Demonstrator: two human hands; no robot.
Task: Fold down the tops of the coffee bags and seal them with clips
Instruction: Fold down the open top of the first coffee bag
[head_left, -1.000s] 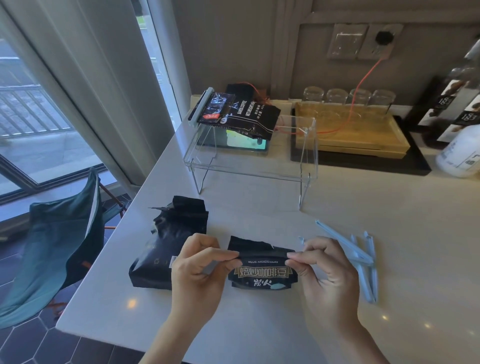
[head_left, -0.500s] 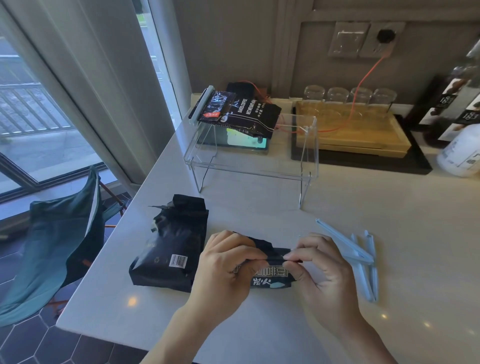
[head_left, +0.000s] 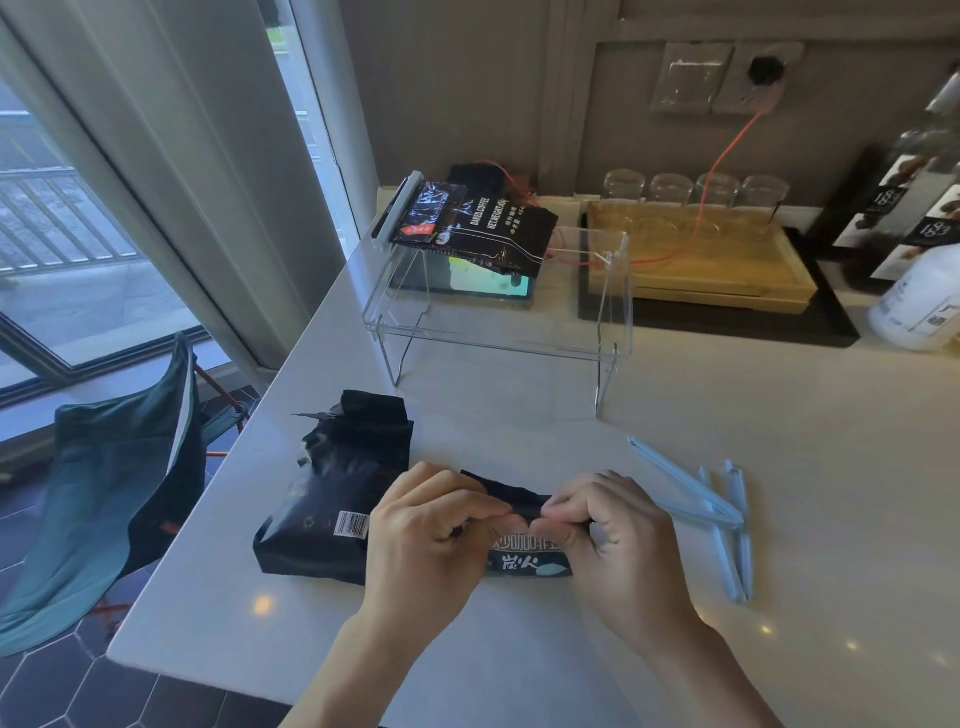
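A small black coffee bag (head_left: 527, 560) with white and gold print lies near the table's front edge. My left hand (head_left: 431, 535) and my right hand (head_left: 613, 540) both pinch its folded top, fingertips almost meeting at the middle. A larger black coffee bag (head_left: 337, 499) with a barcode lies just to the left, its top crumpled and unclipped. Several pale blue sealing clips (head_left: 722, 519) lie in a loose pile to the right of my right hand. Another black coffee bag (head_left: 483, 228) with a blue clip on its end rests on a clear stand.
The clear acrylic stand (head_left: 498, 332) stands mid-table with a lit phone under it. A wooden tray (head_left: 701, 260) with upturned glasses sits behind, on a black mat. A white bottle (head_left: 919, 306) is at the far right. The table edge drops left toward a teal folding chair (head_left: 114, 499).
Both hands have moved inward along the small bag's top until the fingertips nearly touch, rolling the fold lower over the print. The other bags and the clips have not moved.
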